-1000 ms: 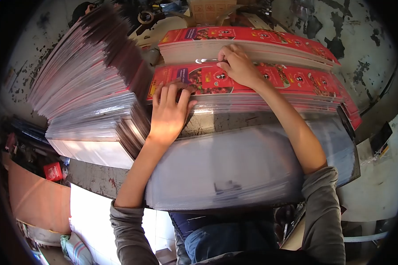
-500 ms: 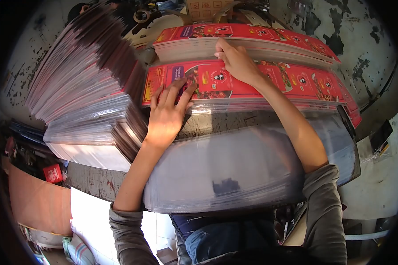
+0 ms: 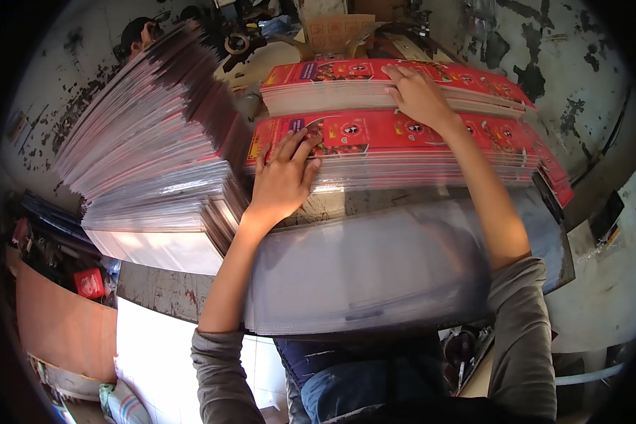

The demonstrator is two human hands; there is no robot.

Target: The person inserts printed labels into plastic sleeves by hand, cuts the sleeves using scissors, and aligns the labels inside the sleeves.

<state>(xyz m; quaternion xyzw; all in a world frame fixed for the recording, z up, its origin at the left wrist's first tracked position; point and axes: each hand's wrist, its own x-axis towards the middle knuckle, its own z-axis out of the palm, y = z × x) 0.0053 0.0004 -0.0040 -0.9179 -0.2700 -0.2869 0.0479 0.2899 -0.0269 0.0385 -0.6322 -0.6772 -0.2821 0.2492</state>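
Action beyond the clear sheets — left hand splayed on the near red stack; right hand at the far red stack, farther beyond, grip I can't tell. Both look heavy whole, slick and bendy singly — edges seem safest.

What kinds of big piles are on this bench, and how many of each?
Red-topped: 2, the rear red stack and the front red stack
Clear plastic: 1, the clear stack nearest the person
Fanned: 1, the tall leaning pile at the left
Total: 4
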